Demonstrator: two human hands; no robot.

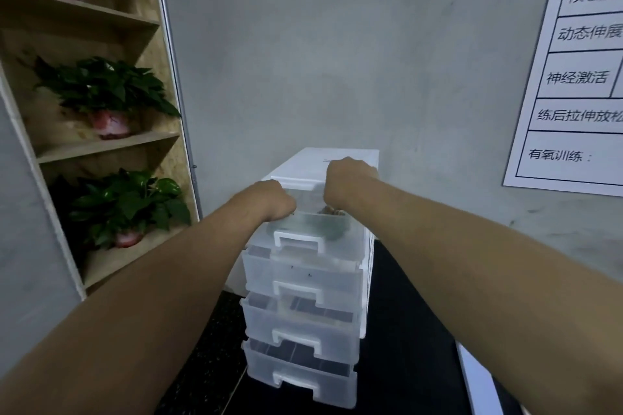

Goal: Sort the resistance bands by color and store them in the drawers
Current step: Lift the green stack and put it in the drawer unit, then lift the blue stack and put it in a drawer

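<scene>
left hand, right hand reach into top drawer, drawer open toward viewer.

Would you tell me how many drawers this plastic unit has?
4, stacked: the top drawer, where the left hand and right hand reach in, then the second drawer, third drawer and bottom drawer below.

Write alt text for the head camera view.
A person's left hand and right hand reach down into the pulled-out top drawer of a translucent four-drawer unit, fingers hidden inside. Potted plants fill a wooden shelf on the left; a printed poster hangs at right.
</scene>
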